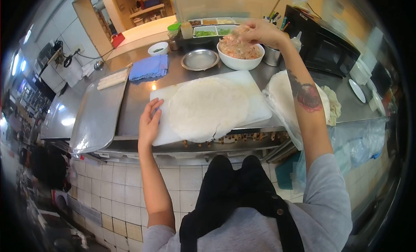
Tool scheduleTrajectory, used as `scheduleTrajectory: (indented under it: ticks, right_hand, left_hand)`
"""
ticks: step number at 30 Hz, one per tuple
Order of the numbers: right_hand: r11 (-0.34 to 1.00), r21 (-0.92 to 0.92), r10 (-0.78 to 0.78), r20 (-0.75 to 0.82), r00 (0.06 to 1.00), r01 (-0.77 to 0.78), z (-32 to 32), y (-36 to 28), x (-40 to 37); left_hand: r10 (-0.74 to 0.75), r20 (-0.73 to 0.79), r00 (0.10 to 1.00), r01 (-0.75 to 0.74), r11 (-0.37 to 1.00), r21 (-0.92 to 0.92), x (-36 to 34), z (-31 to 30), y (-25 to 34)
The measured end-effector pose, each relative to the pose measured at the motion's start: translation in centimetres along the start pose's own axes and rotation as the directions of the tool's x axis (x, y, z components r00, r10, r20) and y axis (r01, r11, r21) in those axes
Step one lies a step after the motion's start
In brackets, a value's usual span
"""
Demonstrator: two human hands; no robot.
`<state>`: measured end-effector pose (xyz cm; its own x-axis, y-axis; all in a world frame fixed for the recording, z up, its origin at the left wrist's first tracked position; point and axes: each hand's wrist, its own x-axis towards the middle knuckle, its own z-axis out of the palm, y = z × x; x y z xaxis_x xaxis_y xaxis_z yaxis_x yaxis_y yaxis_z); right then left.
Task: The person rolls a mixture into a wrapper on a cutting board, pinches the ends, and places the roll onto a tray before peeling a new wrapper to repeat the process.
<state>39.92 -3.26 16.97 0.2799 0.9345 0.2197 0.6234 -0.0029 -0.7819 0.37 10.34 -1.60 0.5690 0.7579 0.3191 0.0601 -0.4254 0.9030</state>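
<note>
A thin round sheet of dough [208, 107] lies flat on a white cutting board [260, 111] in front of me. The sheet has a small tear at its near edge. My left hand [150, 120] rests at the board's left edge, its fingers stretched out. Behind the board stands a white bowl [240, 65] heaped with a pinkish, shredded-looking filling [242, 50]. Over that bowl, my right hand [261, 34] has its fingers bent together around some of the filling, partly hiding it.
Left are a metal tray [97, 113] with pale rolls [113, 80] and a blue cloth [149, 68]. A round metal dish [199, 60] sits behind the board. At right are more round sheets in plastic [281, 94] and a black microwave [320, 42].
</note>
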Motion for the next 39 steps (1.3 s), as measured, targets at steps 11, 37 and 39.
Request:
scheduleTrajectory:
  ticks: [11,37,39]
  right_hand:
    - [0.895,-0.269,-0.218,0.434,0.874,0.357,15.7,-1.7,-4.6]
    - [0.666,-0.739,-0.342,-0.18,0.922,0.103,5.5,5.2,-0.1]
    - [0.566,-0.824,-0.111,-0.05,0.993,0.022,4.9,6.2,0.1]
  left_hand:
    - [0.004,0.006,1.0,-0.006,0.909,0.417,-0.9,0.4,4.4]
    - [0.075,0.056,0.996,-0.073,0.996,-0.05,-2.3,6.9,4.8]
    - [0.094,0.061,0.994,-0.096,0.995,0.033,-2.5,6.8,5.2]
